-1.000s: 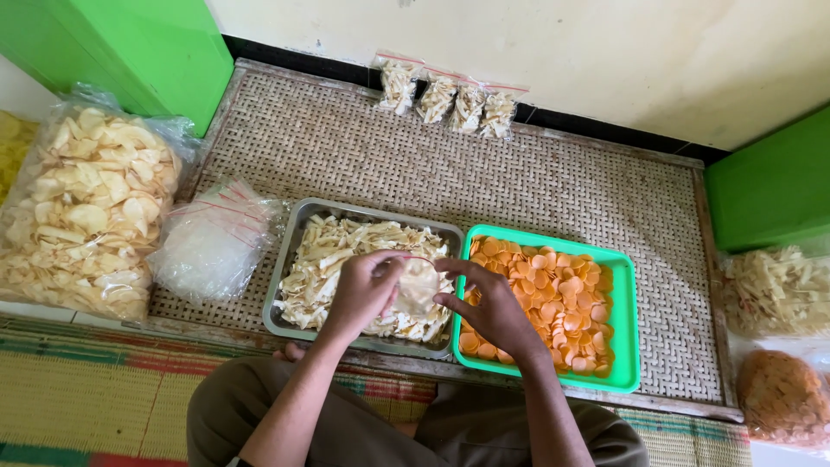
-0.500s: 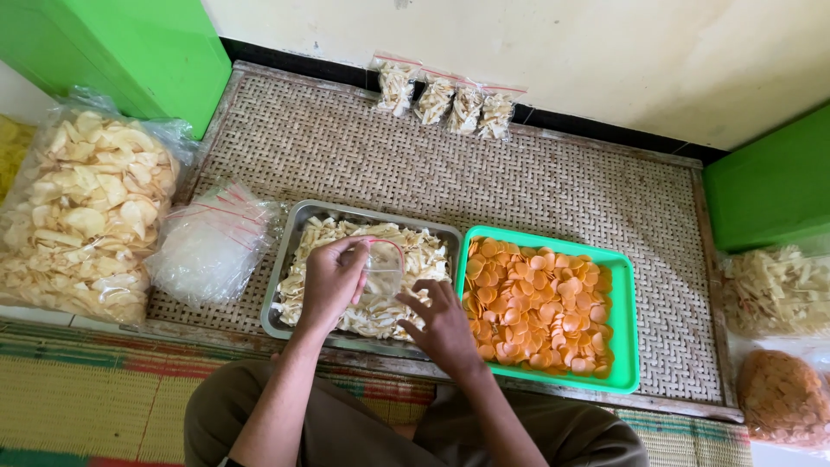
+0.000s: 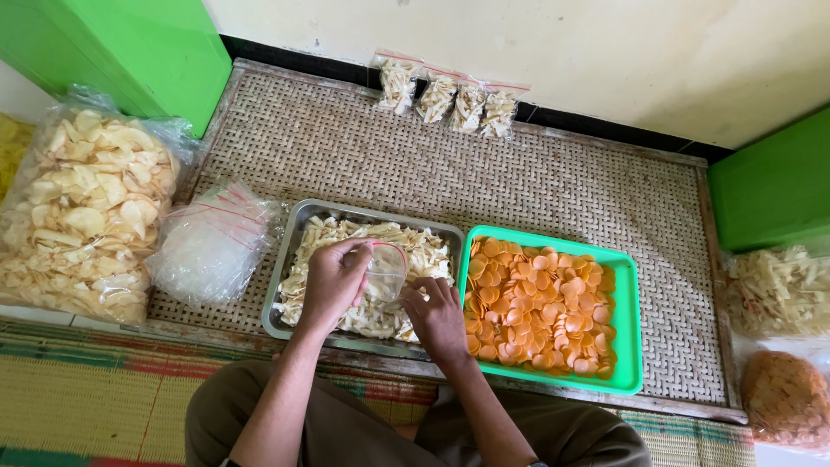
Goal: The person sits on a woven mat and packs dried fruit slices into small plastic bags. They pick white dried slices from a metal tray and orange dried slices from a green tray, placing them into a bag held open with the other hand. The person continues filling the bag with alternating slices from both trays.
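Observation:
My left hand [image 3: 333, 284] holds a small clear plastic bag [image 3: 386, 270] with a red zip edge open over a metal tray [image 3: 297, 232] of pale stick-shaped crackers [image 3: 413, 249]. My right hand [image 3: 437, 316] rests fingers-down among the pale crackers in that tray, just below the bag. Whether it grips any crackers is hidden. Right beside the metal tray lies a green plastic tray [image 3: 628, 333] full of round orange crackers [image 3: 540, 303].
A pile of empty clear zip bags [image 3: 212, 246] lies left of the trays. A large bag of pale chips [image 3: 82, 212] sits far left. Several small filled bags [image 3: 445, 95] line the wall. More cracker bags [image 3: 778, 290] sit at right. Green boxes flank the woven mat [image 3: 553, 186].
Both hands shifted left from the seam between the trays to over the metal tray. The left hand lifted the small bag; the right hand dropped into the pale crackers.

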